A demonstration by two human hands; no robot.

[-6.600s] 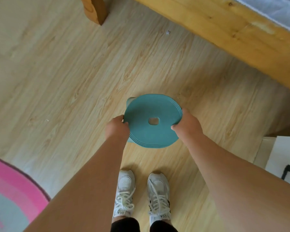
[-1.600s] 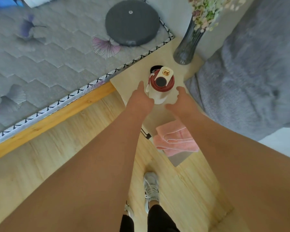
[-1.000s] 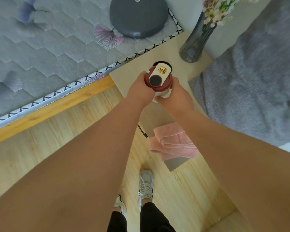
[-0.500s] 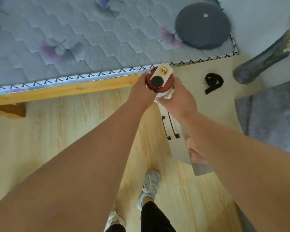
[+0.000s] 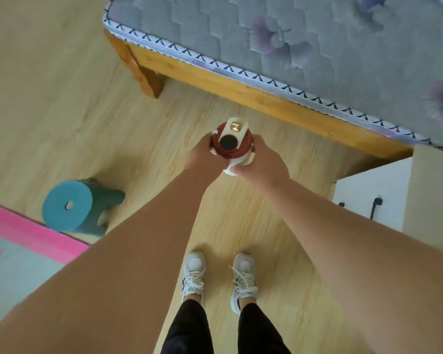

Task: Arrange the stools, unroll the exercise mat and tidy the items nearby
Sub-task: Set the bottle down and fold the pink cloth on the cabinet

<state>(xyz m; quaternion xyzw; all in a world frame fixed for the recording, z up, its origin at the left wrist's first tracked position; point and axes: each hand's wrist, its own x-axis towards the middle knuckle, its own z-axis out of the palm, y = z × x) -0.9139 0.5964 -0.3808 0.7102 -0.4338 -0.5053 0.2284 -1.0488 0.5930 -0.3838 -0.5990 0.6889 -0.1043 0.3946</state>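
A white water bottle with a dark red lid (image 5: 231, 143) is held upright in front of me above the wooden floor. My left hand (image 5: 205, 157) grips its left side and my right hand (image 5: 262, 164) grips its right side and lower body. A teal round stool (image 5: 69, 208) with a hole in its seat stands on the floor at the lower left. Right beside the stool, the pink-edged exercise mat (image 5: 16, 251) lies flat at the left edge.
A bed with a wooden frame (image 5: 241, 90) and grey quilted mattress (image 5: 317, 47) fills the upper right. A white nightstand (image 5: 368, 198) with black handles stands at the right. My feet in white sneakers (image 5: 219, 277) are on bare wooden floor.
I have lifted the bottle off the nightstand with both hands and turned left with it. The view now shows the floor, the teal stool and the pink mat instead of the vase and towel.
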